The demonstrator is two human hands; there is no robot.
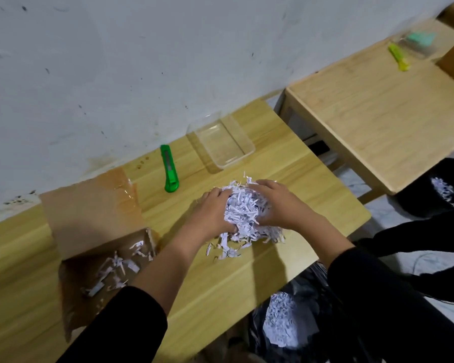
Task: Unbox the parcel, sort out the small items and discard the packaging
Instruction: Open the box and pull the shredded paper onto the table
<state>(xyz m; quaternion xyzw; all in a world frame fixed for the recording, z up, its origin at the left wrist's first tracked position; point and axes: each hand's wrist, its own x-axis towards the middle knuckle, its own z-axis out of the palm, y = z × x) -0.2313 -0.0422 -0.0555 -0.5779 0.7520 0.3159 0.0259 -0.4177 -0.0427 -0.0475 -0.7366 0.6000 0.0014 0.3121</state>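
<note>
An opened cardboard box (pixel 89 218) lies on the wooden table (pixel 220 279) at the left, flaps spread, with scraps of shredded paper inside. A heap of white shredded paper (pixel 244 208) sits on the table in the middle. My left hand (pixel 210 210) presses into its left side and my right hand (pixel 275 203) cups its right side; both grip the heap together. Loose strips trail on the table below the heap. Any small items in the heap are hidden.
A green utility knife (pixel 169 169) lies behind the heap. A clear plastic tray (pixel 220 142) stands near the wall. A black rubbish bag (pixel 294 318) with shredded paper hangs below the table's right edge. A second table (pixel 377 113) at the right carries a yellow knife (pixel 398 57).
</note>
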